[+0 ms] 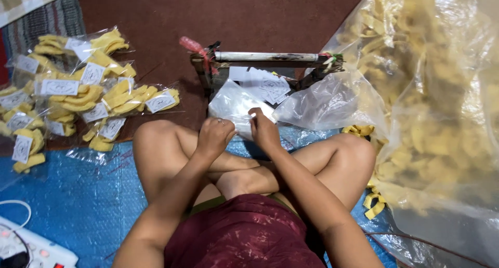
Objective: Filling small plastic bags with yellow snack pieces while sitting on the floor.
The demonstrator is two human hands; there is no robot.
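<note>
My left hand point(214, 135) and my right hand point(264, 129) both pinch the near edge of a small clear plastic bag point(232, 104), pulling at it between my knees. The bag lies flat in front of a wooden-framed sealing device point(266, 56) with a white bar on top. A stack of white paper labels point(266, 82) sits just behind the bag, under the bar. I sit cross-legged on a blue mat point(78, 195).
A pile of sealed packets of yellow crackers point(83, 94) with white labels lies at the left. A very large clear bag of loose yellow crackers point(431, 102) fills the right side. A white power strip point(31, 247) lies at the lower left.
</note>
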